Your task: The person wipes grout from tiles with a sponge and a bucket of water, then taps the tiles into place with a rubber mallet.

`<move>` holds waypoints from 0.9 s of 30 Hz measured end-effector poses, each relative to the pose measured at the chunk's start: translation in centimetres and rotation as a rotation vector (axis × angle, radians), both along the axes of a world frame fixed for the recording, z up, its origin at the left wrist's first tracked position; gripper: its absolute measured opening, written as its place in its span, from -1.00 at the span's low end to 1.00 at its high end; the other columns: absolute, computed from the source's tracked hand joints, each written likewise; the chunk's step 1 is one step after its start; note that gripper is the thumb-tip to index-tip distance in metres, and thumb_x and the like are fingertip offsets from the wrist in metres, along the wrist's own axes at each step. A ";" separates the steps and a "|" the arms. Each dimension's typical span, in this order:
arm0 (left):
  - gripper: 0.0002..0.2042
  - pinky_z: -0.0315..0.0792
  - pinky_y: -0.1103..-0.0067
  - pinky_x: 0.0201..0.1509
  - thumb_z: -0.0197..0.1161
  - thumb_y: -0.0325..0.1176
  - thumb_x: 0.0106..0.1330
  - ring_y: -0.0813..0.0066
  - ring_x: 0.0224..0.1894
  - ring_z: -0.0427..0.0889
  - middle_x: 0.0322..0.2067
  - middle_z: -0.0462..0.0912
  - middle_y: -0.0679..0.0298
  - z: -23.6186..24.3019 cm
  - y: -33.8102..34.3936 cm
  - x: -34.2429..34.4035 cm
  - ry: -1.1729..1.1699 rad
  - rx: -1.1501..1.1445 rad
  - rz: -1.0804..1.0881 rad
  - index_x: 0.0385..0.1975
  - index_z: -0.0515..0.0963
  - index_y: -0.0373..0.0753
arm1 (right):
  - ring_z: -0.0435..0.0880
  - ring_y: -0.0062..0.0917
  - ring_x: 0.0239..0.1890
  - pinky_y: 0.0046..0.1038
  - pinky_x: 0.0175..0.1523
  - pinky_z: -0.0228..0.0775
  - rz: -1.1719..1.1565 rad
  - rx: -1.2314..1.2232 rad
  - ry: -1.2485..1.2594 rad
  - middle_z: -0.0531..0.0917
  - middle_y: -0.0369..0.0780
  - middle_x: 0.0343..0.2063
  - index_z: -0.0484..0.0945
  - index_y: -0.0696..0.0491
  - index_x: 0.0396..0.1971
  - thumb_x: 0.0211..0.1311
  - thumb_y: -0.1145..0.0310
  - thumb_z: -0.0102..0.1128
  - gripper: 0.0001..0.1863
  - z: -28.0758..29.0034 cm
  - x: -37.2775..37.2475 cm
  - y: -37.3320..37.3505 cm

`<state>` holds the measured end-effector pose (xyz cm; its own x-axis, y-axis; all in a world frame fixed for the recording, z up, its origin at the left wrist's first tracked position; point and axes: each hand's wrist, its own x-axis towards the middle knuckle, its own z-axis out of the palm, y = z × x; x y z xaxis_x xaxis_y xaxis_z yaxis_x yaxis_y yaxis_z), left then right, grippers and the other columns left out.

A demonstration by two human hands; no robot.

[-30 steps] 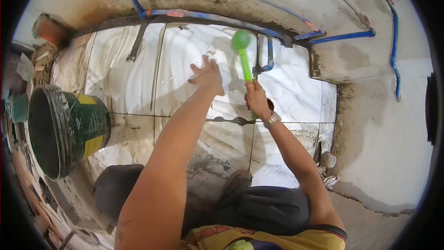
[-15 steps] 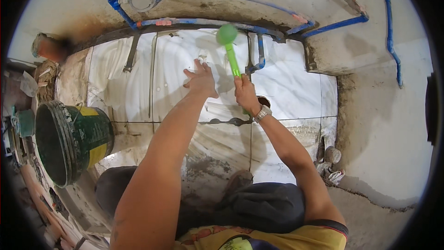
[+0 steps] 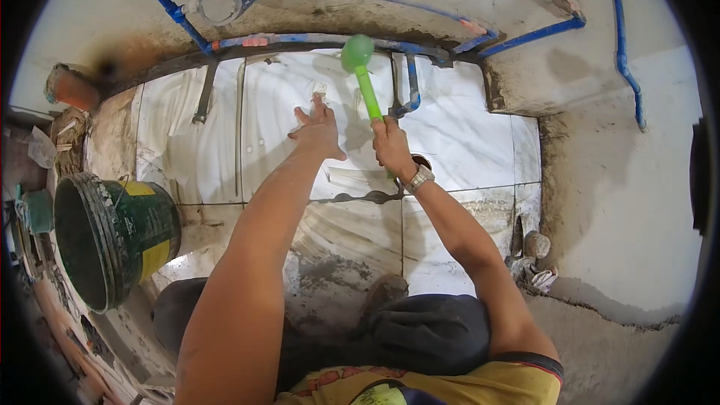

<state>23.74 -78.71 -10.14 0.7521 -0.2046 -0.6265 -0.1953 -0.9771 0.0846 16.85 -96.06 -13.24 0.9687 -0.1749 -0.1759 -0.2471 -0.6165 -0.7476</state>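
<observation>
In my right hand (image 3: 393,148) is a green rubber mallet (image 3: 365,82), gripped by its handle. The mallet's round head points away from me, over the far part of the tiles; whether it touches them I cannot tell. My left hand (image 3: 318,133) lies to the left of the mallet with its fingers spread, resting on or just over a white marbled floor tile (image 3: 274,116). Grey smears and dust cover the tile. Beside my right wrist is a round hole (image 3: 422,160) in the tiling.
A dirty green bucket (image 3: 112,236) lies tilted at the left. Blue pipes (image 3: 330,39) with a round meter (image 3: 222,6) run along the far wall. An orange pipe stub (image 3: 73,88) sticks out at the far left. Rubble (image 3: 536,259) lies against the right wall.
The view has shifted slightly, so the surroundings sit a little further left. Both hands keep nearly the same place, the left still spread and the right still gripping the mallet.
</observation>
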 end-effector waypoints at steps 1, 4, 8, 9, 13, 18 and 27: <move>0.32 0.51 -0.23 0.18 0.64 0.15 -0.08 -0.47 0.54 -0.17 0.59 -0.48 0.06 0.0 0.3 0.0 0.006 -0.002 -0.003 0.55 -0.12 -0.35 | 0.65 0.17 -0.28 0.03 -0.21 0.47 -0.017 0.035 0.015 0.66 0.20 -0.38 0.51 0.22 -0.09 0.52 0.07 -0.09 -0.54 1.0 0.0 0.6; 0.31 0.43 -0.28 0.22 0.67 0.09 -0.11 -0.43 0.55 -0.21 0.60 -0.48 0.10 -0.3 0.3 0.3 0.009 -0.026 0.036 0.57 -0.10 -0.27 | 0.64 0.22 -0.22 0.06 -0.16 0.46 -0.049 0.039 0.009 0.65 0.24 -0.32 0.51 0.23 -0.09 0.52 0.05 -0.10 -0.53 0.4 -0.3 0.6; 0.30 0.43 -0.26 0.24 0.66 0.09 -0.11 -0.42 0.55 -0.20 0.60 -0.47 0.09 -0.4 0.1 0.1 0.005 -0.023 0.029 0.57 -0.09 -0.27 | 0.64 0.23 -0.24 0.07 -0.17 0.46 -0.020 -0.012 0.003 0.65 0.24 -0.35 0.51 0.22 -0.09 0.52 0.05 -0.10 -0.53 -0.1 0.1 0.0; 0.30 0.47 -0.26 0.20 0.66 0.12 -0.10 -0.45 0.54 -0.15 0.60 -0.44 0.06 -0.4 0.1 0.0 -0.013 -0.023 0.005 0.55 -0.07 -0.33 | 0.64 0.24 -0.24 0.07 -0.17 0.46 -0.030 0.002 0.013 0.65 0.24 -0.35 0.51 0.22 -0.09 0.52 0.04 -0.10 -0.53 0.5 -0.1 0.2; 0.29 0.52 -0.24 0.15 0.65 0.15 -0.11 -0.51 0.51 -0.10 0.60 -0.39 0.01 -0.6 -0.1 -0.1 -0.045 -0.013 -0.032 0.51 -0.04 -0.40 | 0.64 0.25 -0.26 0.08 -0.18 0.47 -0.053 0.000 0.010 0.65 0.24 -0.38 0.50 0.21 -0.09 0.52 0.03 -0.10 -0.53 0.3 -0.4 -0.3; 0.29 0.49 -0.25 0.18 0.66 0.11 -0.11 -0.50 0.52 -0.15 0.60 -0.40 0.05 -1.1 0.5 0.2 -0.038 -0.019 -0.014 0.54 -0.05 -0.35 | 0.64 0.26 -0.27 0.10 -0.19 0.47 -0.033 0.003 0.024 0.65 0.25 -0.41 0.50 0.20 -0.10 0.52 0.02 -0.10 -0.52 0.9 -0.3 0.0; 0.26 0.48 -0.26 0.19 0.66 0.10 -0.12 -0.49 0.53 -0.17 0.60 -0.39 0.04 -0.2 0.6 -0.1 -0.040 -0.023 -0.010 0.54 0.00 -0.29 | 0.64 0.27 -0.31 0.12 -0.20 0.48 -0.035 0.025 0.066 0.64 0.24 -0.46 0.50 0.19 -0.11 0.52 0.01 -0.10 -0.52 0.4 -0.5 0.1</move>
